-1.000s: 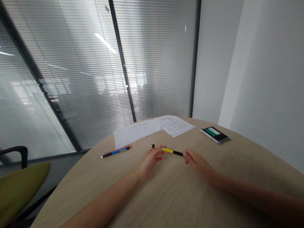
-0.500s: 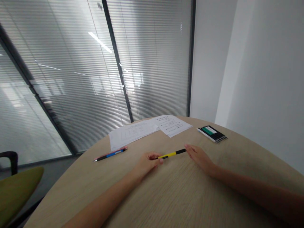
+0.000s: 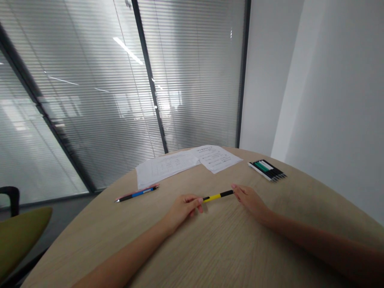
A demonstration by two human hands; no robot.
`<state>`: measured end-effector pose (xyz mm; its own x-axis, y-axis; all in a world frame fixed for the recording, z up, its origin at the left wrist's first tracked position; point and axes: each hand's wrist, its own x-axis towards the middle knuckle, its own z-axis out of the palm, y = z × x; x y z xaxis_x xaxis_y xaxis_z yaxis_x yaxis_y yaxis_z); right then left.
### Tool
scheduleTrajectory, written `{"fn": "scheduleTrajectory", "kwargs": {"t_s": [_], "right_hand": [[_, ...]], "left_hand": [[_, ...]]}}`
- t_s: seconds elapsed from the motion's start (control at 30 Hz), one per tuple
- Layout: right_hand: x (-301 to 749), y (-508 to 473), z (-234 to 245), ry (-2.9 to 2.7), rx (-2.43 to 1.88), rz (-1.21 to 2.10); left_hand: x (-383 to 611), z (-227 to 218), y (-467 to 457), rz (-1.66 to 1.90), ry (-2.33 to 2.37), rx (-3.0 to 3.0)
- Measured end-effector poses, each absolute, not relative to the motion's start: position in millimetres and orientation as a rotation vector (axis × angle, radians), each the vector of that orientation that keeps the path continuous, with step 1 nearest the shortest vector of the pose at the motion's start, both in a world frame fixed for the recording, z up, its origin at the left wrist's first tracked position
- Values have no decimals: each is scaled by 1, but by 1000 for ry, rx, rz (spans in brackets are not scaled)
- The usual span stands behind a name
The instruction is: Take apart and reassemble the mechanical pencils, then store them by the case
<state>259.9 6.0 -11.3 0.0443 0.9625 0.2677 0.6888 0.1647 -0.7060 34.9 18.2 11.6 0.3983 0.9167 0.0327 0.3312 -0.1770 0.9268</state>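
A yellow and black pen (image 3: 215,197) spans the gap between my two hands, just over the table. My left hand (image 3: 184,208) is closed on its left end, thumb and fingers pinching it. At the other end, the fingertips of my right hand (image 3: 247,199) are pressed together around the black tip. To the left of my left hand lies a blue and black pen (image 3: 139,193), with a reddish pen partly hidden behind it. Beyond my right hand several pens (image 3: 267,170) in black, white and green lie side by side in a row.
Printed white sheets (image 3: 168,166) overlap near the far edge of the round wooden table (image 3: 210,248). Behind it stands a glass partition with blinds (image 3: 198,80). A green chair (image 3: 24,232) is at the left, a pale wall (image 3: 330,100) at the right.
My left hand has turned, and its fingers now cover the pen's left end from above. My right hand stays at the other end. The view has shifted slightly.
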Motion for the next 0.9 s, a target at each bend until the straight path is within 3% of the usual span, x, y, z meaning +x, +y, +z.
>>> {"fn": "scheduleTrajectory", "kwargs": {"t_s": [0.67, 0.9], "right_hand": [[256, -1, -14, -1752, -1458, 389], [259, 9, -20, -1666, -1323, 593]], "left_hand": [[37, 18, 15, 763, 1121, 1552], [36, 12, 17, 782, 1117, 1597]]}}
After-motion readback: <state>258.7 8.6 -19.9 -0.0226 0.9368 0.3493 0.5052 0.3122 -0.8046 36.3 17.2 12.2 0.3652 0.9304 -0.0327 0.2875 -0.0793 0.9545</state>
